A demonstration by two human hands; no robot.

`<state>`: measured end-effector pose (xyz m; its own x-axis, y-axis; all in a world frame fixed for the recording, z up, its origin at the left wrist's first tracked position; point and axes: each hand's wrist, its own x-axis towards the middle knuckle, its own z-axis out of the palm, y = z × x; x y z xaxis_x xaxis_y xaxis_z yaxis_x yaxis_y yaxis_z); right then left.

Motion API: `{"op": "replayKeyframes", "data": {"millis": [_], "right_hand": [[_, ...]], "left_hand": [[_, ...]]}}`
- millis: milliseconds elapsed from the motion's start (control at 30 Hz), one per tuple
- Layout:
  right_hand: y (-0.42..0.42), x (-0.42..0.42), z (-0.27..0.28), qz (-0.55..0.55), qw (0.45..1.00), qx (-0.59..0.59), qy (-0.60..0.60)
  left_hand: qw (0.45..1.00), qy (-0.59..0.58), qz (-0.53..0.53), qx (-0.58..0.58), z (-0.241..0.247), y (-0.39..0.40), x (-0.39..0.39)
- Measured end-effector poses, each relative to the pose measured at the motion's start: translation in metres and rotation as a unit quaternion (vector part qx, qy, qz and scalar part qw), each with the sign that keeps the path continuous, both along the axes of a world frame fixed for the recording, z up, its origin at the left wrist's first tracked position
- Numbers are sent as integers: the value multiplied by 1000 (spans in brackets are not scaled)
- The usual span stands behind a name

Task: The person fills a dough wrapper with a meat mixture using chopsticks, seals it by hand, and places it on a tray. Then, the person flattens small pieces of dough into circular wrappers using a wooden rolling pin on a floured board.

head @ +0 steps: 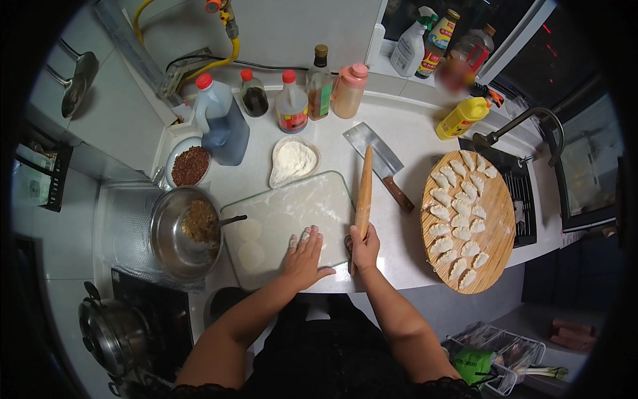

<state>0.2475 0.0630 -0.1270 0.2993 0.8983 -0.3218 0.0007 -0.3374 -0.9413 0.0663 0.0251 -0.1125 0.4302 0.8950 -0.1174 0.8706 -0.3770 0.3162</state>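
My left hand (305,259) lies palm down on a floured, pale rectangular board (309,209) with a green rim. Its fingertips are white with flour, and anything under the palm is hidden. At the board's right edge, my right hand (366,248) grips a tapered wooden rolling pin (365,192), which points away from me. Two round dough wrappers (250,256) rest near the board's left side. Left of it stands a steel bowl (163,242) with minced filling (198,222) and a dark-handled utensil (233,220). A heart-shaped dish of white flour (295,158) sits behind the board.
A cleaver (376,144) lies right of the rolling pin. Several folded dumplings (461,220) cover a round wooden board (491,264) beside the sink faucet (521,119). Sauce bottles (291,107) and a large jug (227,127) line the back. A steel pot (112,334) stands lower left.
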Motion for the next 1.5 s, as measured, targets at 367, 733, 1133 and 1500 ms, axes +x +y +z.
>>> {"op": "replayKeyframes", "data": {"millis": [367,733,1133,1500], "right_hand": [[-22,39,43,263,892,145,-338],[1,13,44,361,702,145,-597],[-11,12,35,377,702,110,-594],[-12,9,37,327,721,82,-605]], "left_hand": [[994,-2,103,43,20,-8,-40],[991,28,132,23,6,25,-48],[992,9,126,-3,16,1,-50],[992,-15,120,-21,13,16,-49]]}}
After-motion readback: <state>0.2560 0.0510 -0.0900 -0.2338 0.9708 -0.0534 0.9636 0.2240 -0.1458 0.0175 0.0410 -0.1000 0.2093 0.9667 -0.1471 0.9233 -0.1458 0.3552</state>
